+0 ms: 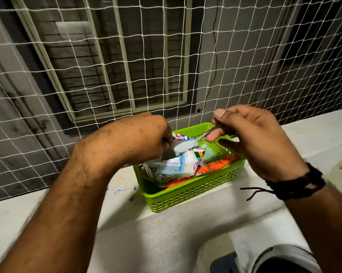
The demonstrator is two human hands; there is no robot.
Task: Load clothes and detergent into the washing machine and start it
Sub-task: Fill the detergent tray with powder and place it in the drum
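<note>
**Scooping detergent from the packet on the ledge**

The left hand (138, 138) pinches the mouth of the detergent packet (172, 164) open; keeping it wide and steady should stop powder spilling. The right hand (253, 140) has its grip closed on a spoon (193, 141), its bowl just above the opening; a level scoop would carry best. The packet lies in a green basket (195, 192) at the back edge of the white ledge (166, 233), under a rope net (166, 56) facing a barred window (111, 62). The washing machine is not clearly visible.

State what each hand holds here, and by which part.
The right hand pinches a spoon by its handle end. The left hand grips the detergent packet at its opened top edge, inside the green basket.
</note>
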